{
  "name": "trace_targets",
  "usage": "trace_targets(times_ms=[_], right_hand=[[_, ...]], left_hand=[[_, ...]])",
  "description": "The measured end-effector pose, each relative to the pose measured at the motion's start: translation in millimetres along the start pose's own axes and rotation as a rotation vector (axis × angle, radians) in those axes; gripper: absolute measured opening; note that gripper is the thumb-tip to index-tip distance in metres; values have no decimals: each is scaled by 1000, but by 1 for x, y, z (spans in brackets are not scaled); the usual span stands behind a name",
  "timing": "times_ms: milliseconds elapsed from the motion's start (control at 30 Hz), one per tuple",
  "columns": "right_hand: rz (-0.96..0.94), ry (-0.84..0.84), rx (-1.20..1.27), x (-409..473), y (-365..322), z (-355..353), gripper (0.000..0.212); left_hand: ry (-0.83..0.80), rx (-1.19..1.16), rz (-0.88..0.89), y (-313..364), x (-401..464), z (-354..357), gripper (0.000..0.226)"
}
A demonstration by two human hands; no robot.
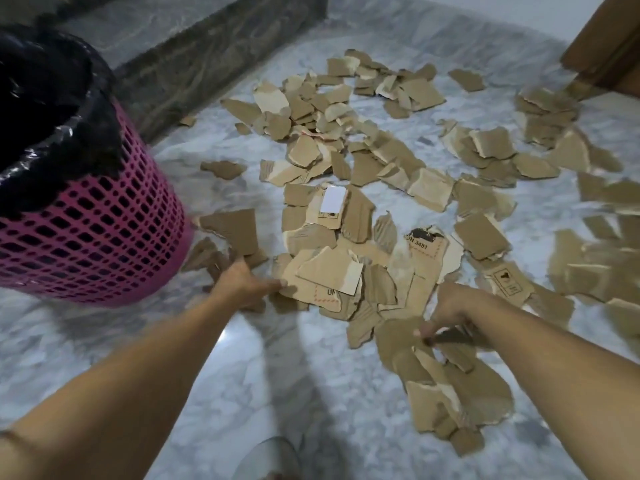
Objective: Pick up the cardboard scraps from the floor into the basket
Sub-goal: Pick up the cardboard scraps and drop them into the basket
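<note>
torn brown cardboard scraps strewn on floor, pink lattice basket upright, left

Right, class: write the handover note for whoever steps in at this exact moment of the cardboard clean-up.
Left hand: down on the floor, fingers at the edge of a large printed scrap; grip unclear.
Right hand: pinching a small dark scrap near the floor.
Pink basket, lined with a black bag, stands at left; contents not visible.
Cardboard scraps cover the marble floor from near the basket to the far right.
Left to do: almost everything, nearest pile first.
</note>
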State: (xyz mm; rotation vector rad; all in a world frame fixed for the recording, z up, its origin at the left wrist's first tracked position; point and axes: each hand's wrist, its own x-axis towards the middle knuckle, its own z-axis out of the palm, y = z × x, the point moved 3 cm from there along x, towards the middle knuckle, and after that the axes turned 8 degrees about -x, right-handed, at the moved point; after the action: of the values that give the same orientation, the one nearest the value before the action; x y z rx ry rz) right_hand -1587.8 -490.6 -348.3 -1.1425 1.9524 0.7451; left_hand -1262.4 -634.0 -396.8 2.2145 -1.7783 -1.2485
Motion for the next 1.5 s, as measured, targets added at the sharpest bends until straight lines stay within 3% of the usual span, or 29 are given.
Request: trace_targets(times_ms=[100, 167, 333, 500, 667, 867, 1000, 1200, 1333, 1400, 1500], right_hand=[[14, 34, -109, -3, 8, 22, 111], [-23, 85, -154, -2, 9, 31, 123], [-166, 297, -138, -3, -5, 45, 100], [-206, 403, -168, 2, -13, 50, 88], [-212, 390, 234, 4, 0, 35, 57], [-134, 546, 710, 20, 45, -1, 50], [-162, 498, 896, 7, 69, -15, 47], [-165, 312, 810, -4, 96, 13, 49], [-163, 120, 605, -3, 97, 52, 42], [-125, 167, 543, -4, 94, 68, 54], [57, 273, 332, -9, 87, 81, 97]], left_hand=[[56, 109, 183, 17, -6, 14, 114], [30, 169, 254, 32, -10, 28, 119], [6, 223, 297, 50, -11, 55, 109], [9, 216, 215, 62, -11, 62, 113], [-64, 102, 196, 71, -11, 64, 102], [-135, -8, 165, 75, -21, 69, 75], [-198, -89, 156, 77, -27, 71, 62], [-212, -126, 193, 79, -27, 72, 67], [-211, -121, 212, 80, -28, 77, 61], [-227, -165, 197, 81, -27, 79, 60], [-236, -216, 181, 84, -26, 81, 66]])
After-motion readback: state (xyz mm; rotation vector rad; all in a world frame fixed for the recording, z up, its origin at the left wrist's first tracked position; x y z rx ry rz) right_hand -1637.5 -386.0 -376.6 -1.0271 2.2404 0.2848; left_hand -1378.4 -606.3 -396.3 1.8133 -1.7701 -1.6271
